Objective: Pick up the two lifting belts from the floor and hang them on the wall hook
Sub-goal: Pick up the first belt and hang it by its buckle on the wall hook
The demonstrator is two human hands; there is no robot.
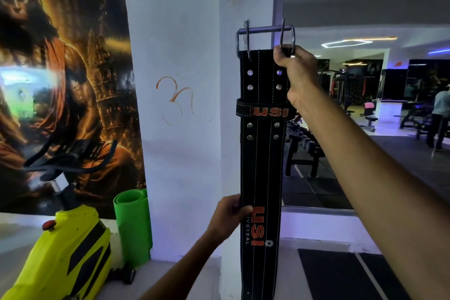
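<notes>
A black lifting belt [261, 153] with orange lettering hangs straight down in front of the white pillar [185, 129]. Its steel buckle [265, 34] is at the top, level with a small wall hook [246, 24] on the pillar's corner; whether the buckle rests on the hook I cannot tell. My right hand [295, 73] grips the belt's top right corner just under the buckle. My left hand [230, 214] pinches the belt's left edge lower down. A second belt is not in view.
A yellow exercise bike [65, 251] and a rolled green mat [132, 224] stand at the left by a mural wall. A large mirror [365, 105] to the right reflects gym benches, a dumbbell rack and a person. Black floor mat [341, 275] lies lower right.
</notes>
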